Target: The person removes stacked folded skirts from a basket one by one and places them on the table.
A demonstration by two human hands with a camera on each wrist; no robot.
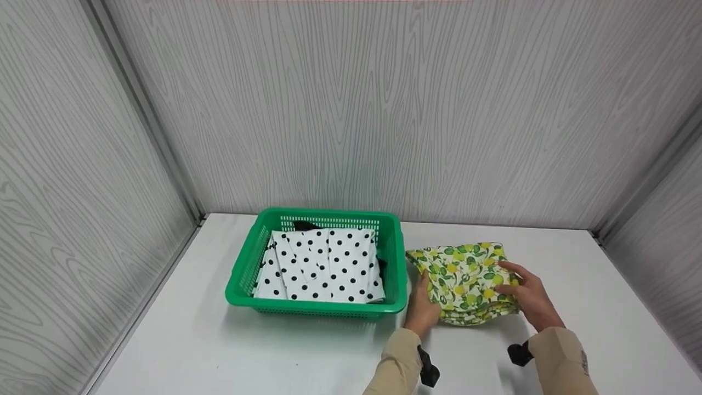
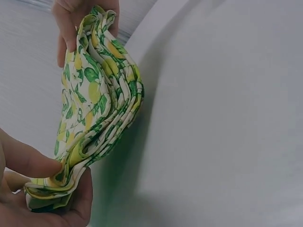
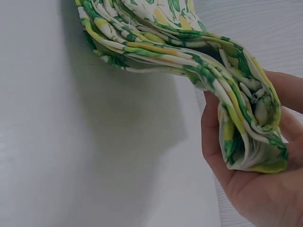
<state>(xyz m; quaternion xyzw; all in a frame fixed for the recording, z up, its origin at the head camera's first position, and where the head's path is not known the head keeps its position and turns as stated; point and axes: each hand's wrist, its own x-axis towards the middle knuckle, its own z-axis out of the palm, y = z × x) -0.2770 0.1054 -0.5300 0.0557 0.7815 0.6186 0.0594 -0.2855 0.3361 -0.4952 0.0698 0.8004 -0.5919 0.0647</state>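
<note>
"What have you got hold of?"

"A folded lemon-print cloth. My left grip pinches its edge at 8 o'clock, thumb above and fingers below. My right grip is curled round the side near 3. Both are closed only as far as the bunched layers allow."

"Where does the cloth sit?"

"At 3 o'clock from the green basket, over the tabletop. Going by the shadow beneath, I'd say it's lifted a little; how high, I can't tell."

"Which step would you call this?"

"Carrying or steadying the stack between two grips, I think. The next move calls for both sides rising evenly, since the middle bows and the layers might slide apart."

"Got enough room?"

"It's tight towards the basket: the corner at 10 o'clock is just beside its rim, and I can't tell whether they touch. Any shift towards 9 would need height to clear that edge. Towards 12, a strip of tabletop runs to the back wall. There's wider room towards 3 and 6."

"And in the basket?"

"A dotted cloth, with something black showing just short of 12."
</note>
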